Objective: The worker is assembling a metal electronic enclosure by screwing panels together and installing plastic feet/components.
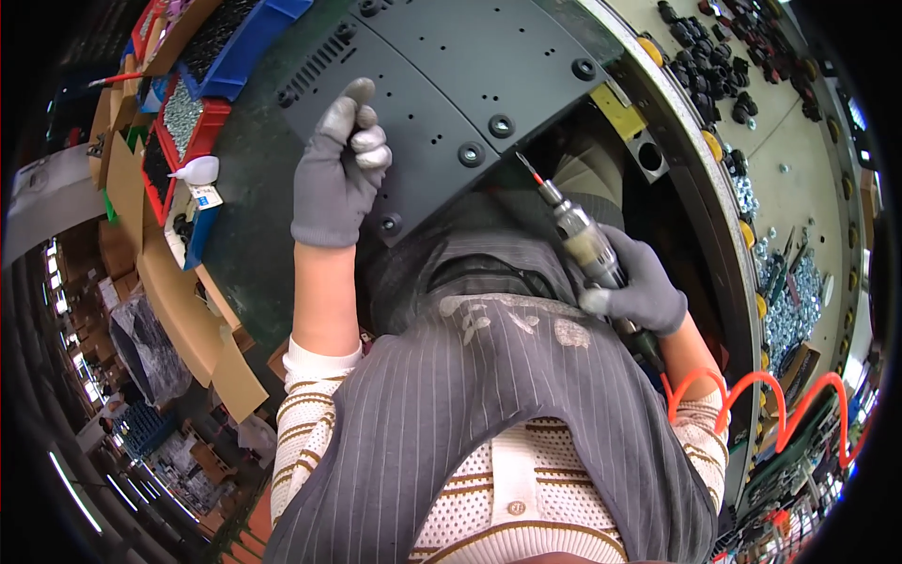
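Note:
My right hand [643, 284], in a grey glove with pale fingertips, is wrapped round an air screwdriver [584, 240]. Its thin bit points up and left, short of the near edge of a dark grey metal panel [427, 108]. Round black feet [471, 154] with pale centres sit near the panel's edges and corners. Above the panel's left part is my left hand [343, 169], gloved the same way. Its fingers are curled in toward the thumb, and whatever they hold, if anything, is too small or hidden to make out.
Left of the panel stand a blue bin [240, 56], a red bin of small screws [188, 117] and a white squeeze bottle [197, 170]. Black parts [705, 61] and loose silvery screws [794, 301] lie on the right-hand surface. An orange coiled hose [770, 381] runs right from the screwdriver.

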A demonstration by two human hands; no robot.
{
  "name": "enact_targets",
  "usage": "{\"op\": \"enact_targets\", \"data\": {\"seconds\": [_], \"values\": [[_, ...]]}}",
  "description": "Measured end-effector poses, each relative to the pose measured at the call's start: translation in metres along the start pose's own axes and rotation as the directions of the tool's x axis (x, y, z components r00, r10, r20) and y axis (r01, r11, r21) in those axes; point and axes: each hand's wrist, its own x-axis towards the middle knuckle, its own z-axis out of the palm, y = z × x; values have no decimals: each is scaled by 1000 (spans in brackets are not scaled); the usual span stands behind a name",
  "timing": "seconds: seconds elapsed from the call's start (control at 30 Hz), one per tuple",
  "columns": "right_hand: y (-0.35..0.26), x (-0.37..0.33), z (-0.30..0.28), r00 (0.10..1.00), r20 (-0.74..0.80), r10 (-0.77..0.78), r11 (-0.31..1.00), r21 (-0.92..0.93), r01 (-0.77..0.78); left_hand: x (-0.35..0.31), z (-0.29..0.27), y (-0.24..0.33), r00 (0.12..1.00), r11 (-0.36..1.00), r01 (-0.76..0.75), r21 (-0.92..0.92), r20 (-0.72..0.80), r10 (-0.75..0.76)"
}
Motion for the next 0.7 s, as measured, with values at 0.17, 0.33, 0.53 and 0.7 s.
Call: {"op": "enact_targets", "data": {"seconds": [0.17, 0.33, 0.53, 0.7], "values": [[-34, 5, 11, 987, 146, -71, 992, 115, 55, -19, -4, -2, 977, 980, 191, -48, 109, -185], [-66, 29, 35, 939, 324, -120, 964, 265, 32, -31, 4, -12, 983, 983, 177, -46, 49, -175], [-76, 38, 46, 924, 382, -21, 936, 333, -117, -35, -1, -12, 989, 984, 146, -97, 33, -144], [-72, 40, 48, 931, 363, -39, 952, 296, -76, -35, -2, -14, 992, 987, 127, -98, 7, -127]]}}
